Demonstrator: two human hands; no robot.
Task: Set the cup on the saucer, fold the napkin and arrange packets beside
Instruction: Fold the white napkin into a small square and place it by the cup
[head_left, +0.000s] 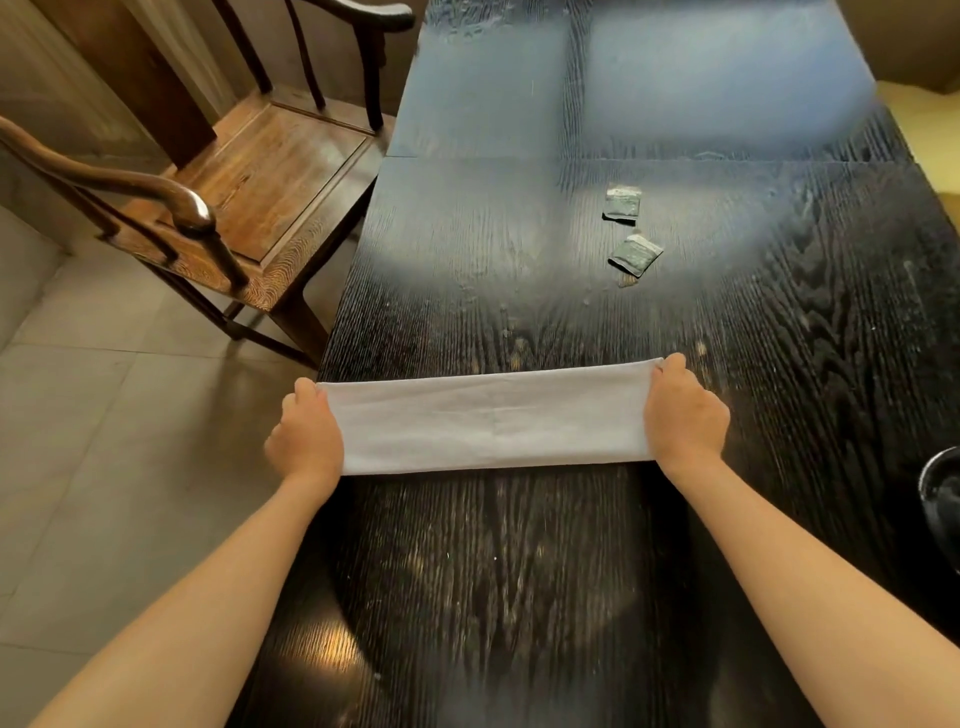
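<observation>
Napkin (493, 421): white cloth, already doubled into a long narrow band, lying flat across the near-middle of the dark wood-grain counter (519, 597), long axis running left to right, its left end at the counter's left edge. Left hand (306, 439): closed on the band's left end, fingers curled over the cloth. Right hand (685, 415): closed on the right end in the same manner; the cloth is drawn taut and level between the two. Packets, two, dark with pale tops: far packet (622, 203) and nearer packet (635, 254), lying loose and askew on the counter well beyond the napkin, slightly right of centre, near each other but apart. Dark round vessel (943, 499): cut off by the right edge, possibly the cup or saucer; cannot tell which. Wooden chair (234, 182): far left, off the counter. Step in hand, as judged: folding the napkin. Handling note: keep both ends pinched evenly so the long edges stay matched, carry one end over onto the other along the faint centre crease, align corners before letting go, then press the fold flat with a palm. Risk: uneven tension would skew the layers.
</observation>
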